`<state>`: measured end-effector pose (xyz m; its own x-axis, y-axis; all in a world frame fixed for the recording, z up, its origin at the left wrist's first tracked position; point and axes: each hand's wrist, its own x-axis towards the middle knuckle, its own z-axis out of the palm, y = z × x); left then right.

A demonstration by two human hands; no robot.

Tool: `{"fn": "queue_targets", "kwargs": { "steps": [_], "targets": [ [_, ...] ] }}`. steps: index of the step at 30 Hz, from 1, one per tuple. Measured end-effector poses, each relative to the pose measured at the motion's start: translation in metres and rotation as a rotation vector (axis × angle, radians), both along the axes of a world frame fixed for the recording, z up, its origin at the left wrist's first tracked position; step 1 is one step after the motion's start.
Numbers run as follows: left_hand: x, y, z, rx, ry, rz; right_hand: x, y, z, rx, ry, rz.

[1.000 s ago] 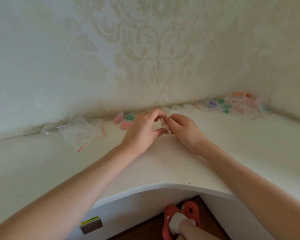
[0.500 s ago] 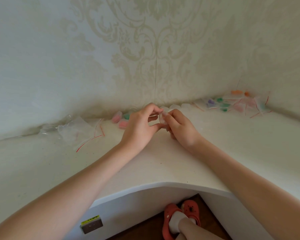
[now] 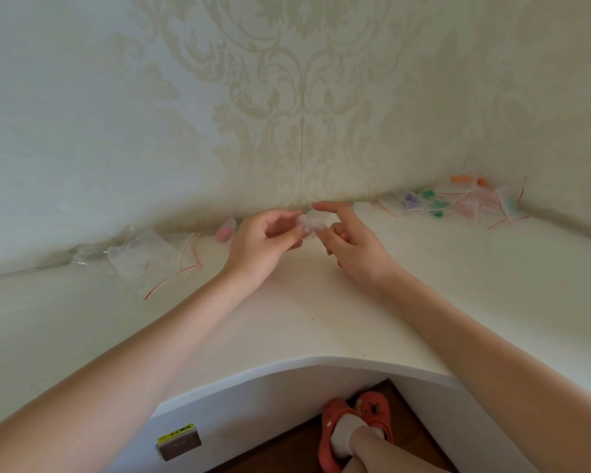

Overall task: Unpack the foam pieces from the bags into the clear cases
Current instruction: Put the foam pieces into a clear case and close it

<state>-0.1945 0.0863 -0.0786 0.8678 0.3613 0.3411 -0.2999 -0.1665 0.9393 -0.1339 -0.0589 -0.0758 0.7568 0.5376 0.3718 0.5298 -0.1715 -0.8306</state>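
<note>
Above the white counter (image 3: 321,319), near the wall corner, the left hand (image 3: 260,240) pinches a small clear case (image 3: 309,224) between thumb and curled fingers. The right hand (image 3: 352,240) is just beside the case, index finger extended, other fingers loosely curled. Empty bags (image 3: 140,257) lie left of the case; filled bags (image 3: 458,204) lie well right of it.

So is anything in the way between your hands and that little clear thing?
No, nothing visible is. The left hand already pinches the small clear piece above the white desk. The right hand is right beside it, index finger stretched out over it, with only a small open gap between.
</note>
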Motion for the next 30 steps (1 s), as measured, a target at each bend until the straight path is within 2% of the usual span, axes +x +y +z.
{"fn": "queue_targets", "kwargs": {
  "steps": [2, 4, 8, 15, 17, 20, 21, 30],
  "targets": [
    [-0.0002, -0.002, 0.0002, -0.159, 0.069, -0.122, -0.0026, 0.0009, 0.0005, -0.007, -0.075, 0.036],
    [-0.0003, -0.0023, 0.0002, -0.191, 0.116, -0.18, -0.0037, 0.0016, 0.0009, -0.019, -0.106, 0.057],
    [-0.0019, -0.0057, 0.0023, -0.164, 0.122, -0.198, -0.0046, 0.003, 0.0007, 0.006, -0.037, 0.067],
    [-0.0029, -0.005, 0.0005, -0.109, 0.142, -0.257, -0.0067, 0.0041, 0.0019, 0.063, 0.2, 0.111],
    [-0.0041, -0.0053, 0.0013, -0.105, 0.149, -0.305, -0.0053, 0.0041, 0.001, 0.049, 0.202, 0.096],
    [-0.0028, -0.0051, -0.0008, 0.073, 0.126, -0.277, -0.0049, 0.0026, 0.0007, 0.035, 0.173, 0.086],
    [-0.0018, -0.0046, -0.0017, 0.078, 0.121, -0.255, -0.006, 0.0024, 0.0014, 0.042, 0.169, 0.088],
    [-0.0003, 0.0008, -0.0011, -0.119, 0.158, -0.356, -0.0064, 0.003, 0.005, 0.036, 0.246, 0.109]
  ]
}}
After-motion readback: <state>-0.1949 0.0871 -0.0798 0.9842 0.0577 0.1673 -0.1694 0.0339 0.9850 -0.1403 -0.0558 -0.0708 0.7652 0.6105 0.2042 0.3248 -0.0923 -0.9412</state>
